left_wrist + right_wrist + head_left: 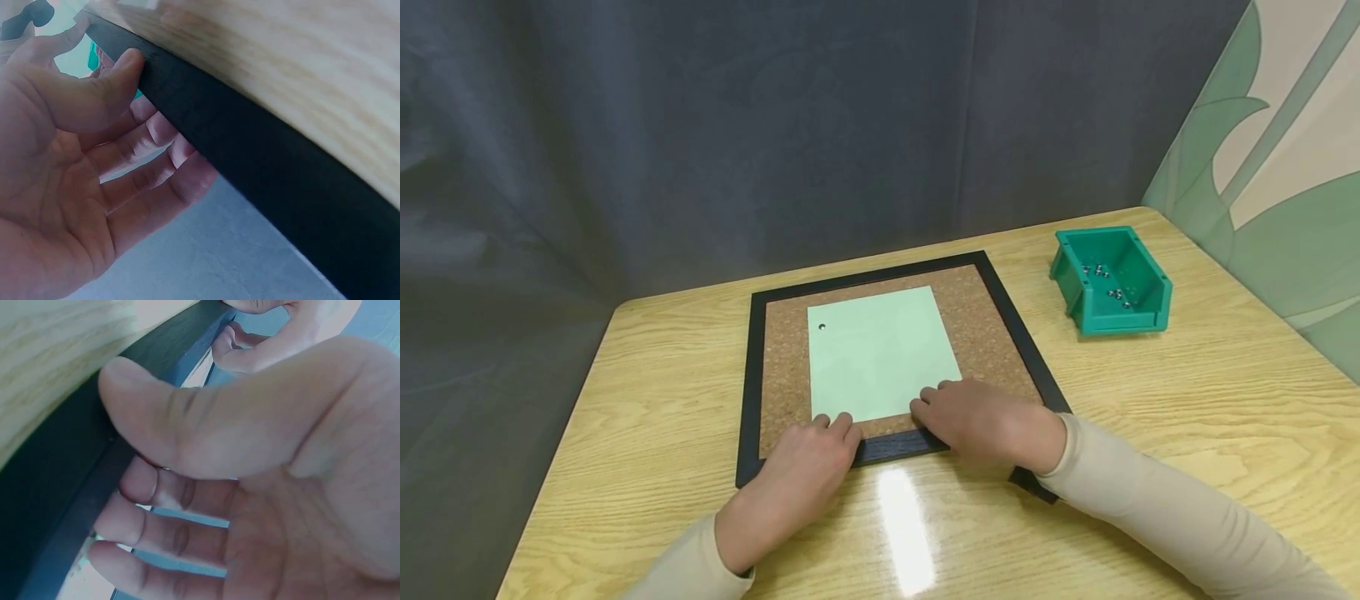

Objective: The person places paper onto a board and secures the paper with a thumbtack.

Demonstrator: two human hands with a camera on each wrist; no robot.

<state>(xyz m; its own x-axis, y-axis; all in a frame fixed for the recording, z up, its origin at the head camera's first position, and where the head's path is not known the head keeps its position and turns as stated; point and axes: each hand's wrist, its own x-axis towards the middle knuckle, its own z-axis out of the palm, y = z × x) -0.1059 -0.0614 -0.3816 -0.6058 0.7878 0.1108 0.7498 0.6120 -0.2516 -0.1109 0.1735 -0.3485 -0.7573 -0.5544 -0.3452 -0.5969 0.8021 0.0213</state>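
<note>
A pale green sheet of paper (883, 350) lies on a corkboard (992, 329) with a black frame (895, 447). One small shiny round tack (822, 327) sits near the sheet's far left corner. My left hand (808, 462) grips the near side of the frame, fingers over the top by the sheet's near left corner. In the left wrist view its thumb (128, 72) presses the frame's outer side. Farther right, my right hand (985, 421) grips the same side, fingertips at the sheet's near right corner. Its thumb (134, 394) lies against the frame's outer edge.
A green plastic bin (1120, 325) stands on the right of the wooden table (655, 367), with several small shiny tacks (1101, 271) inside. Behind the table hangs a dark curtain (790, 142). A patterned panel (1292, 200) borders the right side.
</note>
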